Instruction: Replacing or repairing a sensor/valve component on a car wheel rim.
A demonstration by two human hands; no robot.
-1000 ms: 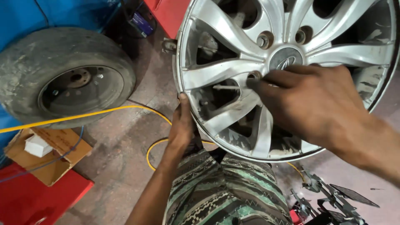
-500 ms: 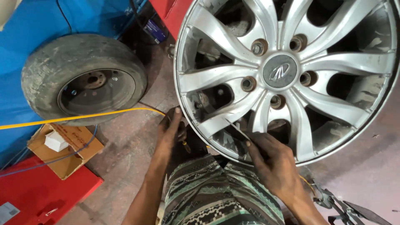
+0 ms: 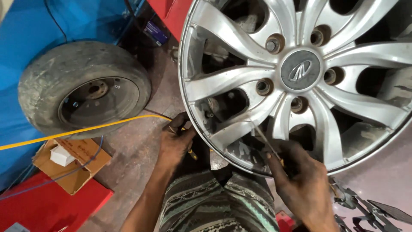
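Observation:
A silver alloy wheel (image 3: 240, 81) without a tyre fills the upper right, its hub cap (image 3: 300, 70) ringed by lug holes. My left hand (image 3: 175, 139) grips the rim's lower left edge, fingers curled around it. My right hand (image 3: 300, 180) is low at the rim's bottom, holding a thin metal tool (image 3: 265, 139) with a yellow-tipped handle; the shaft points up toward a spoke. My patterned trousers (image 3: 214, 206) show below the wheel.
A worn spare tyre on a dark steel rim (image 3: 83, 88) lies on the floor at left. A yellow hose (image 3: 77, 131) crosses the concrete floor. A cardboard box (image 3: 71, 161) sits by a red surface (image 3: 43, 206). Dark metal parts (image 3: 365, 210) lie at lower right.
My right hand left the hub area, dropped to the rim's bottom edge, and now holds the thin tool. The view has shifted closer and leftward. The left hand stays on the rim.

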